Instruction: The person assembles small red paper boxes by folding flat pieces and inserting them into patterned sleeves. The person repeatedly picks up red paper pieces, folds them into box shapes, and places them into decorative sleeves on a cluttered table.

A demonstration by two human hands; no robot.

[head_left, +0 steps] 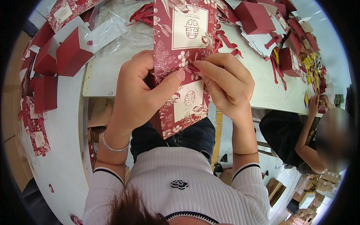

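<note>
Left hand (137, 93): wrapped around the left edge of the flat red floral box (182, 63), thumb pressed flat across its patterned front, fingers hidden behind it.
Right hand (227, 84): fingertips pinched together on a thin red ribbon (194, 68) at the box's right edge, just beside the left thumb.
Flat red floral box: held upright between both hands, above the lap, its top reaching over the white desk (258, 80).
Beyond the right hand: loose red ribbons and folded red boxes (255, 17) lie on the desk.
Left of the left hand: more folded red boxes (71, 52) and clear plastic sleeves (107, 30).
Far right: another person (300, 138) in a black shirt sits at the desk's end.
</note>
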